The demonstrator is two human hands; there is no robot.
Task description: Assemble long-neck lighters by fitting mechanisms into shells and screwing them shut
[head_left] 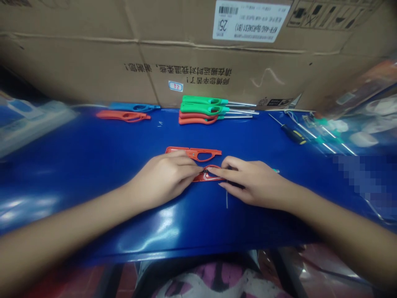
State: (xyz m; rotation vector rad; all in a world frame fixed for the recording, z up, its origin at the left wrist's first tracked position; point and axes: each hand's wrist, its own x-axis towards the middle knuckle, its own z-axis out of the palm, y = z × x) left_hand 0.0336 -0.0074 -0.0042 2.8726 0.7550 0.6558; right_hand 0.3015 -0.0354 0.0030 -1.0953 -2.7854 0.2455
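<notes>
One wall of cardboard boxes (93,62) closes off the far edge, with a white label (248,20) at the top. Below it runs the glossy blue tabletop (93,174).

The left hand (164,176) and right hand (251,182) meet near the middle of the tabletop, fingertips almost touching. Each hand has its fingers drawn together and pressed onto the near orange shell (204,178), which lies flat between them and is mostly covered.

Against the boxes lies a stack of green and orange lighters (204,112), metal nozzles pointing right. Well to its left lie a loose orange casing (124,116) and a blue casing (133,107).

Just behind the fingers, a second orange shell (194,152) lies flat. To the right, well apart, is a dark-handled screwdriver (291,133).

Where the fingertips meet sits a small dark part (205,170), too small to identify.
</notes>
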